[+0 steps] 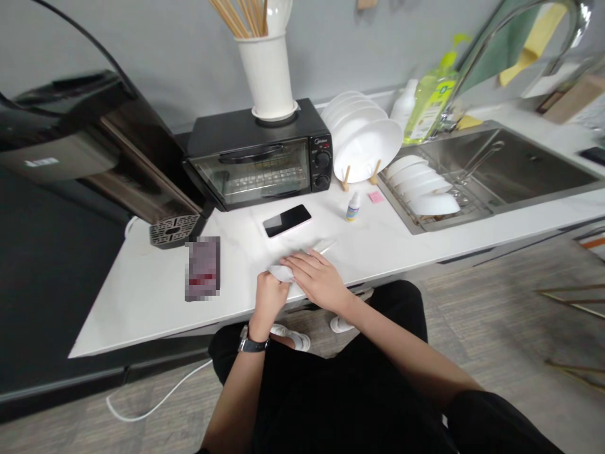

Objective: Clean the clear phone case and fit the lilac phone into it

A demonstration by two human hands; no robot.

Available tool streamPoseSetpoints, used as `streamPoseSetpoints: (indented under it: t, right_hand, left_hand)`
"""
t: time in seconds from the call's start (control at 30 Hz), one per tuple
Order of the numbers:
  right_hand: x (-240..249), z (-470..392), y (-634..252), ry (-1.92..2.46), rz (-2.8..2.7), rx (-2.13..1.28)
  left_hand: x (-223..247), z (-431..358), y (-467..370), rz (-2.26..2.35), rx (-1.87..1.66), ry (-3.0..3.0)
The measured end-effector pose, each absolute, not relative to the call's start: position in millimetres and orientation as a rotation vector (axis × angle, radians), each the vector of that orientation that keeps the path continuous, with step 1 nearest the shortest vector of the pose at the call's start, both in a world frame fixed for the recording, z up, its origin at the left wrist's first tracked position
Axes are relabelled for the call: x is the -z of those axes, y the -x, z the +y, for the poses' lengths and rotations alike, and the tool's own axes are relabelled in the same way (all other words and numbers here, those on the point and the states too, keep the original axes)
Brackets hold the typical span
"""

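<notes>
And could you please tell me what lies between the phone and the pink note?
Between the phone and the pink note, the head view shows a small bottle standing upright.

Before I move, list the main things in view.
Phone: one, black, on counter
Thin sheet: one, white, near counter's front
Sink: one, silver, right
Small bottle: one, white, near sink
Note: one, pink, beside small bottle
Blurred item: one, purplish, counter's left
Toaster oven: one, black, near wall
Tall machine: one, black, far left
Pot: one, white, atop oven
Plates: several, white, beside oven
Dishes: several, white, sink's left end
Soap bottle: one, green, behind sink
Watch: one, black, left wrist
Hands: two, bare, at thin sheet
</notes>
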State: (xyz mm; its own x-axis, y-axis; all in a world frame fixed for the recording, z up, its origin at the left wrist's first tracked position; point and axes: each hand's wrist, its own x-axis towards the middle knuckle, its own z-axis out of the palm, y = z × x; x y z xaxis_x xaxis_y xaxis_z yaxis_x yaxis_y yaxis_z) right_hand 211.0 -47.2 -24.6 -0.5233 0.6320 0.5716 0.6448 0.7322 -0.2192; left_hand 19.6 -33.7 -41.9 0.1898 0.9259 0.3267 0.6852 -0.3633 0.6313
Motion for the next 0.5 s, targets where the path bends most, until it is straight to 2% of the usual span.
streamPoseSetpoints:
  t: [0.27,0.5]
  right_hand:
    - [32,-37,-259,1.339,-2.085,0.072]
    - [32,-68,-194,1.071,-2.339,0.024]
  left_hand:
    - [32,-39,-28,1.419,-1.037,-1.971]
    - [41,-33,-19,1.52,-0.993,-2.008]
